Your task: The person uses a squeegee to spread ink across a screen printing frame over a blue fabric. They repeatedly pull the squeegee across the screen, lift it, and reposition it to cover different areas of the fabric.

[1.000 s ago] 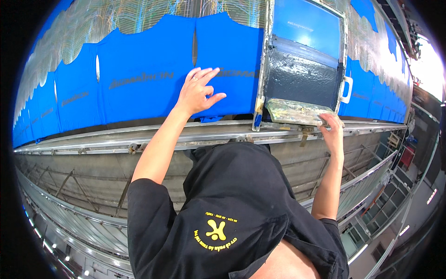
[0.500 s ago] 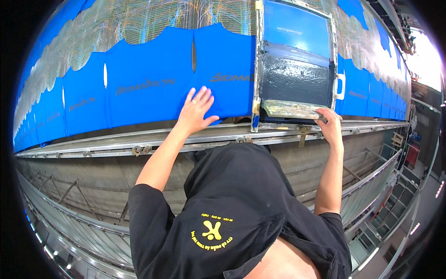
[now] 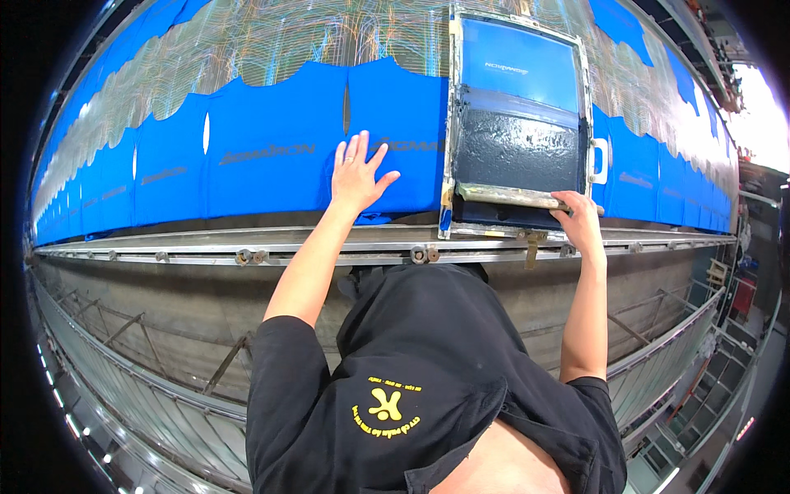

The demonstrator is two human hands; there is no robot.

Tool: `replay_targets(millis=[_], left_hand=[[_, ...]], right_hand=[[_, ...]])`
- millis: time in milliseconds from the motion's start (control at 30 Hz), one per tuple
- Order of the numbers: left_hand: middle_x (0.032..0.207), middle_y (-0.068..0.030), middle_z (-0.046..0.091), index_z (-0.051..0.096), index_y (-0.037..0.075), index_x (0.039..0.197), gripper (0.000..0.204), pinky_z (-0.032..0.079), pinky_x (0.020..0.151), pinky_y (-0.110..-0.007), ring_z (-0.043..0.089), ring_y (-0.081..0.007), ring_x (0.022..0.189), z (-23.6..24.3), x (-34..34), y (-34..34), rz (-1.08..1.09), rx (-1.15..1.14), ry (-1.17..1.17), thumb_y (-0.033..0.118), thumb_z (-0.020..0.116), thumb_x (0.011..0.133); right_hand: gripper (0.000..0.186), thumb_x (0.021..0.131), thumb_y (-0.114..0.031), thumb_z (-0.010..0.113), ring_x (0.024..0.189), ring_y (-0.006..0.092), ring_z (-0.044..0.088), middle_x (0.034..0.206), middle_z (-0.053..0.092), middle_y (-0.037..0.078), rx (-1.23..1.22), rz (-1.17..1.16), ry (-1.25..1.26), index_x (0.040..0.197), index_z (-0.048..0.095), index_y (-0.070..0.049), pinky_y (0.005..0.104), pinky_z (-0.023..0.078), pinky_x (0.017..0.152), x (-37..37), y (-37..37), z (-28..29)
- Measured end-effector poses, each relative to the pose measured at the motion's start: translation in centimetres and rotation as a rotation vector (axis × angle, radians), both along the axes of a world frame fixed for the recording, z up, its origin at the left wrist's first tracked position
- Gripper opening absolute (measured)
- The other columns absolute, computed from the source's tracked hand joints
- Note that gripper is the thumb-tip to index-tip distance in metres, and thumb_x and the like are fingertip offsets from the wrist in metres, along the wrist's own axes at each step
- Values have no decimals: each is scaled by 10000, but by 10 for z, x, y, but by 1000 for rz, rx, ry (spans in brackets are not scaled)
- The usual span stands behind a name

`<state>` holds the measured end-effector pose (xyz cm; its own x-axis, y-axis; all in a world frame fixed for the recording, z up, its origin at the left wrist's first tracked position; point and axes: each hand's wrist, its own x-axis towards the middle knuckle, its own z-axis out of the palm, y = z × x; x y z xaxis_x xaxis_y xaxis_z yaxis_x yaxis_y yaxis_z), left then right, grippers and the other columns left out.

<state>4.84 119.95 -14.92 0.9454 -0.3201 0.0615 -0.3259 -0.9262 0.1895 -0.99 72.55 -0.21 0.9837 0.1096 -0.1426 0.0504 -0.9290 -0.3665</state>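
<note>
Framed screen (image 3: 452,123) at the table's (image 3: 354,245) near edge; dark ink (image 3: 518,152) spread within its rim, from mid-screen toward me; squeegee (image 3: 506,196) across the frame's near end, its right end pinched in my right hand (image 3: 579,219); my left hand (image 3: 355,181) spread wide, gripping nothing, at the blue fabric (image 3: 263,123) left of the frame, contact unclear; dark slanted lettering (image 3: 267,154) along the fabric; smaller pale lettering (image 3: 506,68) near the screen's far edge.

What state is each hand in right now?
Left hand: open, holding nothing, over blue fabric.
Right hand: closed, holding the squeegee by its right end.
</note>
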Motion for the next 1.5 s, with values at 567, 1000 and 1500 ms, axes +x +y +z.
replay_targets(millis=[567, 1000, 1500], left_hand=[[1433, -234, 637, 675, 35, 1348, 619, 420, 1146, -518, 580, -410, 1345, 101, -12, -142, -134, -576, 2, 495, 771, 946], [1112, -61, 736, 746, 79, 1166, 443, 554, 917, -430, 675, -279, 1052, 85, -40, -252, -313, -364, 126, 122, 817, 731], [1194, -71, 761, 775, 104, 1158, 447, 555, 990, -447, 684, -293, 1158, 91, -62, -120, -44, -320, 110, 88, 775, 711]], right_hand=[[336, 823, -129, 817, 1101, 292, 680, 1098, 745, 58, 25, 93, -24, 1152, 757, -98, 447, 467, 998, 0, -17, -1], [487, 987, -425, 714, 950, 293, 748, 1140, 769, 178, 551, -748, -113, 1296, 732, -47, 421, 568, 889, 128, -183, -112], [362, 993, -254, 755, 701, 55, 530, 843, 689, 1, 858, -704, -305, 1309, 748, -78, 278, 449, 632, 149, 17, -151]])
